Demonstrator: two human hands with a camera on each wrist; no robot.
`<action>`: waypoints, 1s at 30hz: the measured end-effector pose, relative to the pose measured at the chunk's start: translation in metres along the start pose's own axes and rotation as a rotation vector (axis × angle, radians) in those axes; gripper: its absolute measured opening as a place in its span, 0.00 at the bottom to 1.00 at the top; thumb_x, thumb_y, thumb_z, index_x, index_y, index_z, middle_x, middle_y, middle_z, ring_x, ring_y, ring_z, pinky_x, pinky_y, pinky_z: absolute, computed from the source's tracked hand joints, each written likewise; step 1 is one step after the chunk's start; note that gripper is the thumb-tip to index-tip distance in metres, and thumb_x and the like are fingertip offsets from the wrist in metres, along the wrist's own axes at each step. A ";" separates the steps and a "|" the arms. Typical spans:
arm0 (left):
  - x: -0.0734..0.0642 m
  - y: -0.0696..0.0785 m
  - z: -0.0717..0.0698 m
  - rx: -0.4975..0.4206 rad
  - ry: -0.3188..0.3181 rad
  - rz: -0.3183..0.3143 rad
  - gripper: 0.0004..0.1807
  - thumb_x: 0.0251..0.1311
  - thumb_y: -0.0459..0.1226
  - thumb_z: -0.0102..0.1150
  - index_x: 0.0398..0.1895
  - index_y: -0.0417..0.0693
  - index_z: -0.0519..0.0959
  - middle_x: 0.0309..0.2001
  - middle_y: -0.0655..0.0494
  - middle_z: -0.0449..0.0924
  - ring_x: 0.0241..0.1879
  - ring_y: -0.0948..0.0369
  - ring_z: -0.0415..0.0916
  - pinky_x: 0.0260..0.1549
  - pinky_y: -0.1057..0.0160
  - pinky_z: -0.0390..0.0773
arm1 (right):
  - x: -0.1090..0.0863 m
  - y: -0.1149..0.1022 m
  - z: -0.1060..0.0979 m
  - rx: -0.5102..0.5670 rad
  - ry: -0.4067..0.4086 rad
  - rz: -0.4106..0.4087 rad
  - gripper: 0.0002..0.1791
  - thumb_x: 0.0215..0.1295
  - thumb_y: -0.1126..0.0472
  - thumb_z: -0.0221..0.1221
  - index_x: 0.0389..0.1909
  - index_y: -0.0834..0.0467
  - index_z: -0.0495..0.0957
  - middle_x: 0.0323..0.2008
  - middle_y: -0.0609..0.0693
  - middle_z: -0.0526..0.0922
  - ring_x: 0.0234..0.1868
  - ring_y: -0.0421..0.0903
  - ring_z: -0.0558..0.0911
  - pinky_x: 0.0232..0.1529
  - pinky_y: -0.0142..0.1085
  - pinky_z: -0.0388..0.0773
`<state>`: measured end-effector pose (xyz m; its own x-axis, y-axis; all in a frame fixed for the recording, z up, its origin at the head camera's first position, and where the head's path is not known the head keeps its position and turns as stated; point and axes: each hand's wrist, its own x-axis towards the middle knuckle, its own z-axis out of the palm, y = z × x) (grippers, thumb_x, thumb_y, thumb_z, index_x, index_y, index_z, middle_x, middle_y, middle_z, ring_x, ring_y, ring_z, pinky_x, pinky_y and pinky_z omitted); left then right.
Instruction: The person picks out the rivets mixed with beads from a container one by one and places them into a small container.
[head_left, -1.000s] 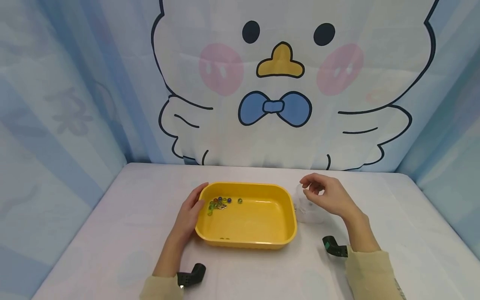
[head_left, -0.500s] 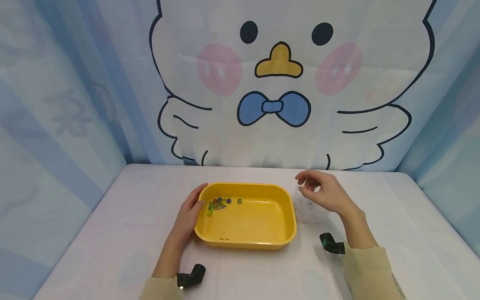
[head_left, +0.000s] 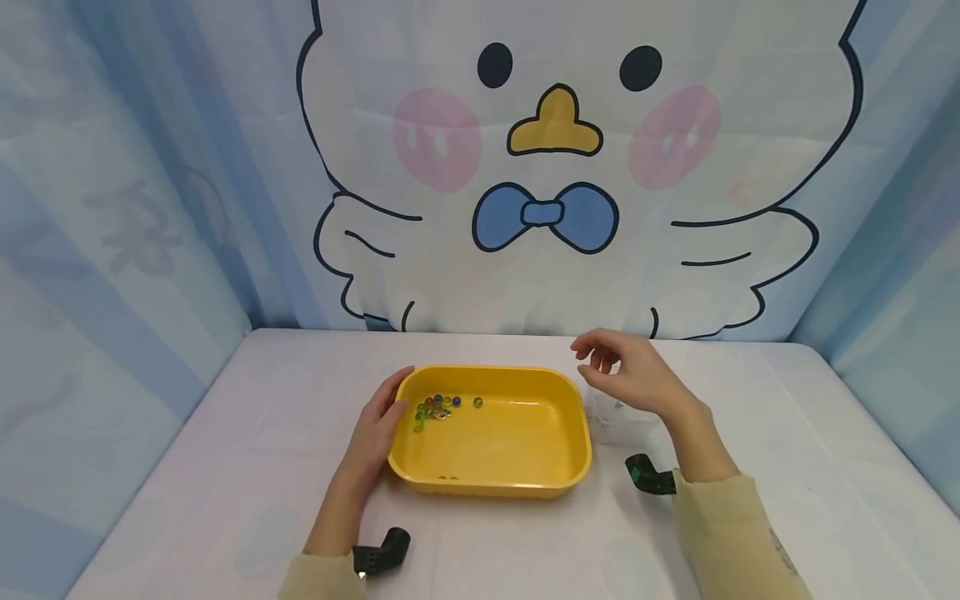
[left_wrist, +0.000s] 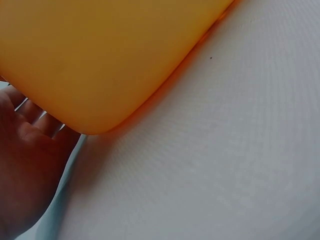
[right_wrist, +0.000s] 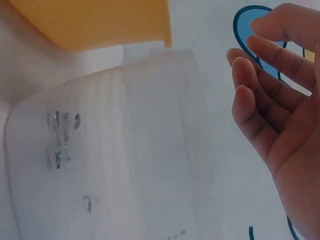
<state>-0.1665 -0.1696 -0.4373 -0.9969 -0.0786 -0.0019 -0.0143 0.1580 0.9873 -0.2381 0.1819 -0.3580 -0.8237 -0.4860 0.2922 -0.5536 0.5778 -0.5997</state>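
Note:
A yellow tray (head_left: 495,454) stands on the table, several glass marbles (head_left: 435,407) clustered at its far left and one lying a little apart. My left hand (head_left: 375,429) holds the tray's left side, thumb at the rim and fingers along the outer wall; the left wrist view shows the fingers partly hidden behind that wall. To the right of the tray stands a clear plastic tub (right_wrist: 125,150) with small shiny bits showing through its side. Above the tub is my right hand (head_left: 630,371), its fingers loosely bent, thumb apart from them, nothing visible between.
A white cloth covers the table (head_left: 510,550). Behind it hangs a curtain (head_left: 555,283) printed with a cartoon bird, and more curtain closes off both sides. Black wrist cameras (head_left: 384,550) stick out from both cuffs.
My right hand has moved left and slightly upward, from over the tub toward the tray's far right corner. The left hand, tray and marbles have stayed put.

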 end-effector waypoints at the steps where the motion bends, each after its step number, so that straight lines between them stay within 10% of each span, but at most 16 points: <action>1: 0.000 0.000 0.000 0.001 0.001 -0.001 0.27 0.75 0.34 0.41 0.76 0.52 0.63 0.76 0.50 0.59 0.75 0.53 0.55 0.73 0.51 0.53 | 0.002 -0.001 0.000 0.002 -0.004 -0.007 0.12 0.64 0.68 0.64 0.48 0.60 0.81 0.40 0.51 0.82 0.36 0.47 0.76 0.35 0.32 0.79; 30: 0.001 0.000 0.001 0.000 -0.002 -0.008 0.27 0.75 0.34 0.40 0.76 0.51 0.62 0.77 0.50 0.58 0.75 0.53 0.53 0.73 0.51 0.52 | 0.051 -0.037 0.026 0.036 -0.132 -0.195 0.13 0.62 0.67 0.63 0.48 0.60 0.81 0.40 0.50 0.83 0.35 0.44 0.77 0.36 0.36 0.81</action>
<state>-0.1679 -0.1688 -0.4373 -0.9969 -0.0782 -0.0096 -0.0218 0.1572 0.9873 -0.2567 0.1184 -0.3402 -0.6769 -0.6693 0.3064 -0.6941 0.4418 -0.5684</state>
